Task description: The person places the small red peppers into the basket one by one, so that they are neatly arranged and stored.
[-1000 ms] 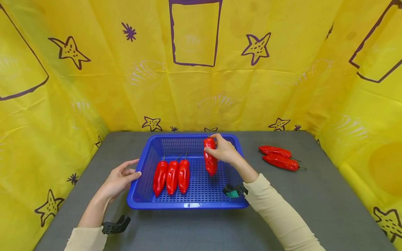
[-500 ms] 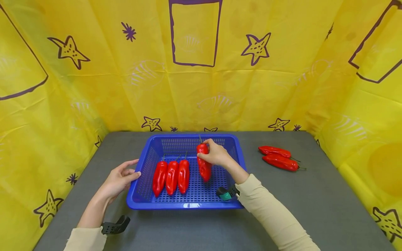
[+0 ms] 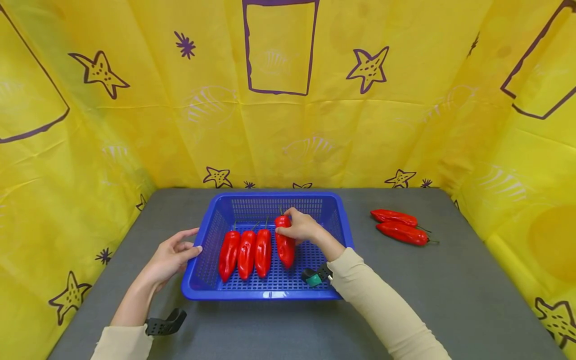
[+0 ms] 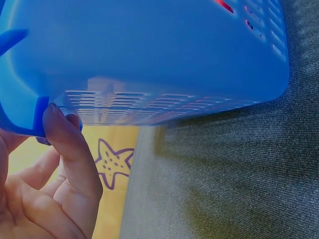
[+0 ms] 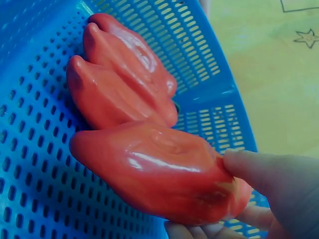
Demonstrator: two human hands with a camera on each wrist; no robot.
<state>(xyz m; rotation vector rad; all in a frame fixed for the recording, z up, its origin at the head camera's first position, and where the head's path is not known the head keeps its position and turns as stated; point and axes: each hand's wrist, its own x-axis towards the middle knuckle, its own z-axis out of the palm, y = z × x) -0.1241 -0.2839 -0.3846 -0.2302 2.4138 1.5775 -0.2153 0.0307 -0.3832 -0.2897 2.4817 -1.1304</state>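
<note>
My right hand [image 3: 300, 226] grips a red chili pepper [image 3: 285, 247] near its stem end, inside the blue plastic basket [image 3: 270, 295]. Thumb on one side and fingers on the other hold that pepper [image 5: 149, 172] in the right wrist view. Left of it, three more red peppers [image 3: 246, 255] lie side by side on the basket floor, stems to the back. At the basket's left rim my left hand [image 3: 173, 254] pinches the edge. Seen from the left wrist, the fingers [image 4: 75, 154] curl at the rim. Whether the held pepper touches the floor, I cannot tell.
Two red peppers [image 3: 402, 233] lie together on the dark grey table [image 3: 450, 290], to the right of the basket. A yellow patterned cloth [image 3: 288, 140] encloses the table at the back and both sides.
My right hand has carried the pepper left and down into the basket, closer to the row of three. My left hand has stayed at the rim.
</note>
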